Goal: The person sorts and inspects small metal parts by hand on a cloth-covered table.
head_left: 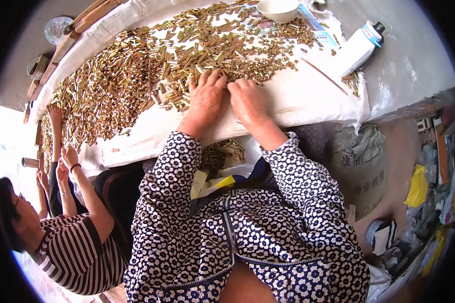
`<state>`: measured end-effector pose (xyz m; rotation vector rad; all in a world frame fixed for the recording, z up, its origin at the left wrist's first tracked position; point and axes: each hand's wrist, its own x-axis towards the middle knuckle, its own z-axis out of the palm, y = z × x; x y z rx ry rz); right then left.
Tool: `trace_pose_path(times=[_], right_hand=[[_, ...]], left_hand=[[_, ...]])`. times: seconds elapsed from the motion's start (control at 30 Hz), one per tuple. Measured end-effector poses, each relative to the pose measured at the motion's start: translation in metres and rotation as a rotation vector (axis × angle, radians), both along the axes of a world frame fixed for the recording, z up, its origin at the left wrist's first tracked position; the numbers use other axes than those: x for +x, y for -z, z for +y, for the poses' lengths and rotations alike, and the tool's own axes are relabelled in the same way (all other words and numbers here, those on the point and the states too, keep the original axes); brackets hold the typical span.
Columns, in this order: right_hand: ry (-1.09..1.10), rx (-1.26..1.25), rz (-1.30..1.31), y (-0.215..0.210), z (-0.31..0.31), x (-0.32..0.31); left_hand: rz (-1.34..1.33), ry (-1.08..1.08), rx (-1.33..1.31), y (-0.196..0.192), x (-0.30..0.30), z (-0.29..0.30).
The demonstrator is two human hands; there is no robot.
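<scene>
A wide spread of small brass-coloured metal tubes and bits [106,81] covers much of the white cloth [308,101] on the table. My left hand [207,98] lies palm down at the near edge of the spread, its fingers stretched apart over the pieces. Close beside it, my right hand [247,103] has its fingers curled in and pressed together at the edge of the smaller bits. Whatever those fingers may hold is hidden beneath them. A thin brown stick [323,76] rests on the cloth to the right of my hands.
A white bowl [278,11] stands at the far side, and a white bottle with a dark cap [361,48] at the right. An opened bag of brass pieces [220,156] sits below the table edge. At the left, a person in a striped shirt [76,252] reaches toward the table.
</scene>
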<state>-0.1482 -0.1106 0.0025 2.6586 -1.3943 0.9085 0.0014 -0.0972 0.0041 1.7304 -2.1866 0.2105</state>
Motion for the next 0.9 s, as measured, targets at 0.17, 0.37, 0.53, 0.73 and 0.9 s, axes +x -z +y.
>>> trace_pose_path(times=[0.17, 0.37, 0.53, 0.73, 0.9], right_hand=[[-0.011, 0.009, -0.087, 0.010, -0.004, 0.023], [-0.066, 0.140, -0.119, -0.008, 0.001, -0.006], [0.115, 0.083, -0.031, 0.004, -0.016, -0.052], [0.151, 0.031, -0.023, 0.015, -0.025, -0.063], [0.150, 0.029, -0.023, 0.009, -0.017, -0.059]], left_hand=[[-0.015, -0.030, 0.022, 0.001, 0.009, -0.008], [0.069, -0.012, -0.031, 0.000, 0.022, -0.001], [0.262, 0.056, -0.252, -0.021, 0.019, 0.009], [0.383, 0.086, -0.083, -0.022, -0.002, 0.012], [0.087, 0.073, -0.070, -0.007, -0.005, 0.003]])
